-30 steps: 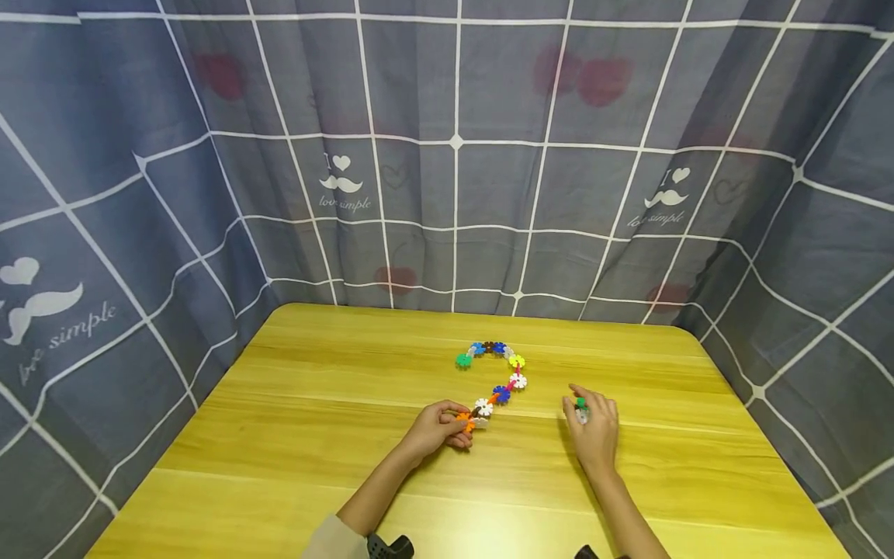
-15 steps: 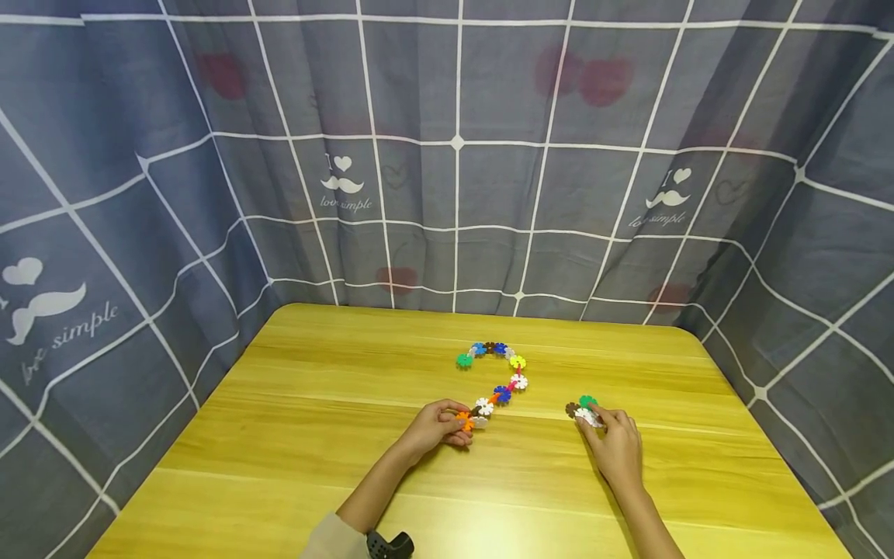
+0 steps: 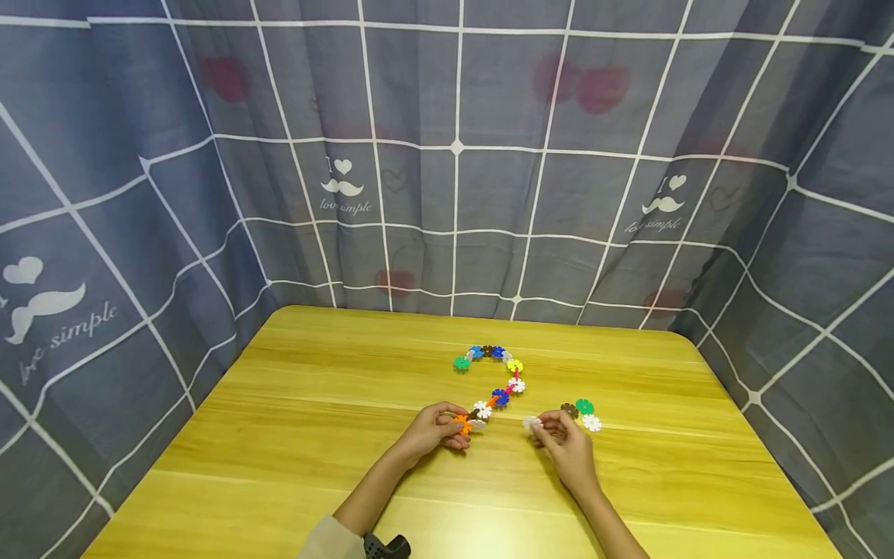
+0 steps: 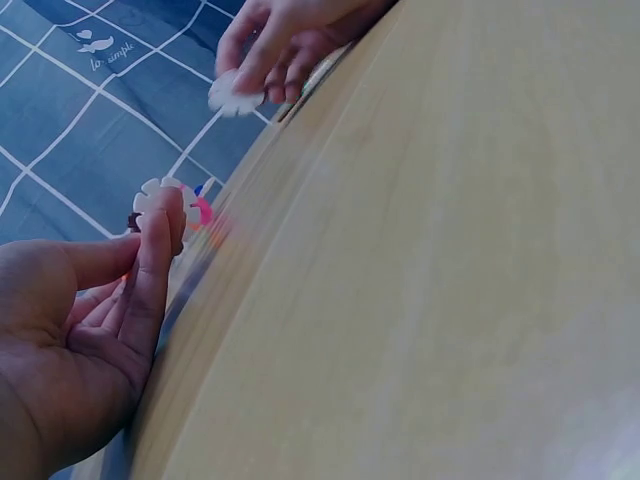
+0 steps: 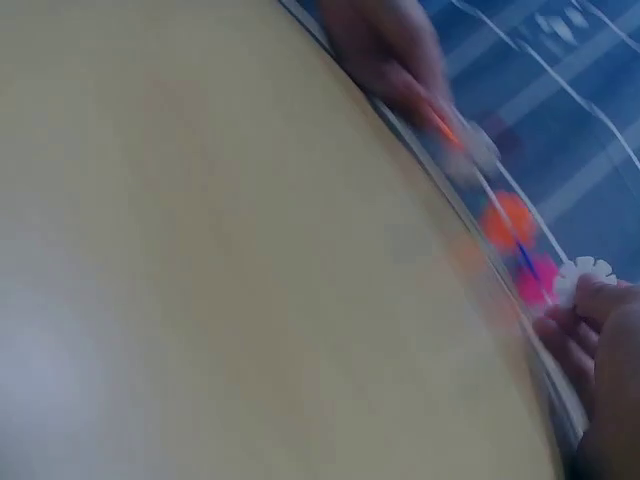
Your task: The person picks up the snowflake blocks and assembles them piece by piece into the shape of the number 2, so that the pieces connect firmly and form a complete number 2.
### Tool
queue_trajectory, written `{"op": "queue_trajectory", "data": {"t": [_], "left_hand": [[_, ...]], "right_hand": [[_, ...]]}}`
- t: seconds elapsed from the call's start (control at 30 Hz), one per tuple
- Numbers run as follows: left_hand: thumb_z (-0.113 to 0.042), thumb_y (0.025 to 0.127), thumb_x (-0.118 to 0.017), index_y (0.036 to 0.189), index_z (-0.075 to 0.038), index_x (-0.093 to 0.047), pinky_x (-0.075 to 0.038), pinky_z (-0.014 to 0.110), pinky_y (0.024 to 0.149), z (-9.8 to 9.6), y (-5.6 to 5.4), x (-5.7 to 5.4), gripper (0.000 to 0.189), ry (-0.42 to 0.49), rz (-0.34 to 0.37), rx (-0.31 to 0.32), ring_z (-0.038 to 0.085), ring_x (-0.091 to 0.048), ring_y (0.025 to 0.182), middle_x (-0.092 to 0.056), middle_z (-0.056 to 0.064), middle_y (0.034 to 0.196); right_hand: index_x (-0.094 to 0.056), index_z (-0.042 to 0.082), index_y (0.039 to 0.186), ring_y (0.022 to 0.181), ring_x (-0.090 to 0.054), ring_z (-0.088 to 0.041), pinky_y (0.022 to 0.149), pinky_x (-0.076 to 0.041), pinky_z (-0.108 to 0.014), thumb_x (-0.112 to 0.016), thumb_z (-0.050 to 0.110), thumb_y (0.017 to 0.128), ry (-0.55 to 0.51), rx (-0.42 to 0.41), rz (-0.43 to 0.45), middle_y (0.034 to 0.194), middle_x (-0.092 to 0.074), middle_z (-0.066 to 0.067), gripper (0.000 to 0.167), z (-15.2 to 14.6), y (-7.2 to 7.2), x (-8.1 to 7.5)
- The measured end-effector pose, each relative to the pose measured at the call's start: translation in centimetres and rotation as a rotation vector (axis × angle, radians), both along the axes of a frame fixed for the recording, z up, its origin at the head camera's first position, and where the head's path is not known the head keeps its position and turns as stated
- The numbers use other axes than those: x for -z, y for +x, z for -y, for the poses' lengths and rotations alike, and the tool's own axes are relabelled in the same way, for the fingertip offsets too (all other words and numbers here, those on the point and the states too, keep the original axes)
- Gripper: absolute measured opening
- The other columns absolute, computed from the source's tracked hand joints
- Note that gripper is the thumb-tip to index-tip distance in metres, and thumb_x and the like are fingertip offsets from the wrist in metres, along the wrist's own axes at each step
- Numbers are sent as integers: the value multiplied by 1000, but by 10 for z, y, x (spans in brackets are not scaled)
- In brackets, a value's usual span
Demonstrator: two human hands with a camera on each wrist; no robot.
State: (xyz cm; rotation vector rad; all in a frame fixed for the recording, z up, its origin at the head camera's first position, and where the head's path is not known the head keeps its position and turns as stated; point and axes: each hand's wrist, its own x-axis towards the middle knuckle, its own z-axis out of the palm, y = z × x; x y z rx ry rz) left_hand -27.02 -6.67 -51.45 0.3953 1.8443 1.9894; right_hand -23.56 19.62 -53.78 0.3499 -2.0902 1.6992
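My left hand (image 3: pixel 434 431) pinches the near end of a curved chain of interlocking snowflake discs, at an orange disc (image 3: pixel 462 424) with a white disc (image 3: pixel 478 425) joined to it. From there the chain bends away over the table, through a blue disc (image 3: pixel 500 397) and a yellow one (image 3: pixel 514 366), to a green disc (image 3: pixel 462 363) at its far end. Between the thumb and fingers of my right hand (image 3: pixel 569 452) is a single white snowflake disc (image 3: pixel 532 423), apart from the chain. The right wrist view shows this loose white disc (image 5: pixel 583 275) edged with notches.
Just beyond my right hand lie three loose discs: a brown one (image 3: pixel 569 410), a green one (image 3: pixel 585 407) and a white one (image 3: pixel 591 423). The wooden table (image 3: pixel 279 450) ends at a checked curtain (image 3: pixel 419 178) on its back and sides.
My right hand was over the loose discs, then picked up a white one and brought it left toward the chain's near end. My left hand has kept its hold.
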Motion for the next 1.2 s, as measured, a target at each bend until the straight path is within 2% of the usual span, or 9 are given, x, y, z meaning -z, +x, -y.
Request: {"op": "queue_trajectory", "data": {"t": [0.07, 0.13, 0.27, 0.37, 0.47, 0.83, 1.2], "left_hand": [[4, 92, -50, 118, 10, -48, -55, 30, 65, 0, 0, 1, 27, 11, 3, 2, 25, -67, 71, -66, 22, 83], [5, 92, -49, 118, 10, -48, -55, 30, 65, 0, 0, 2, 27, 23, 5, 2, 23, -67, 70, -66, 22, 82], [7, 91, -48, 118, 11, -48, -55, 29, 64, -1, -2, 2, 27, 45, 13, 0, 21, -66, 68, -66, 21, 79], [7, 91, -48, 118, 10, -49, -55, 28, 64, -1, -2, 1, 27, 43, 14, 1, 21, -66, 68, -66, 20, 79], [7, 90, -49, 118, 10, -49, -55, 29, 64, -1, -2, 1, 27, 34, 3, 6, 22, -66, 69, -66, 19, 79], [7, 90, -48, 117, 11, -50, -55, 28, 62, 0, -1, 1, 27, 32, 9, 8, 20, -65, 65, -65, 20, 78], [6, 90, -49, 117, 11, -50, -54, 26, 61, 0, -1, 1, 28, 60, 25, 22, 18, -65, 64, -65, 18, 78]], "right_hand": [[-58, -7, 97, 62, -65, -28, 57, -55, -35, -67, 0, 82, -106, -90, 99, 77, -65, -20, 19, 21, 3, -1], [-58, -8, 101, 61, -65, -28, 58, -55, -38, -67, 3, 82, -167, -120, 194, 75, -64, -22, 23, 38, 4, -4], [-58, -8, 104, 60, -65, -27, 58, -55, -39, -66, 2, 83, -262, -105, 314, 73, -64, -23, 25, 58, 3, -8], [-59, -7, 104, 59, -65, -26, 59, -55, -39, -65, -2, 83, -324, -81, 366, 72, -63, -22, 23, 62, 2, -11], [-59, -8, 104, 58, -64, -26, 58, -55, -39, -65, -2, 83, -343, -78, 387, 71, -63, -21, 22, 62, 1, -13], [-59, -10, 105, 56, -63, -20, 57, -55, -37, -63, 0, 85, -297, -134, 440, 70, -64, -19, 23, 58, -4, -11], [-59, -12, 106, 56, -62, -20, 56, -55, -35, -63, -2, 84, -322, -110, 475, 71, -64, -18, 24, 60, -3, -16]]}}
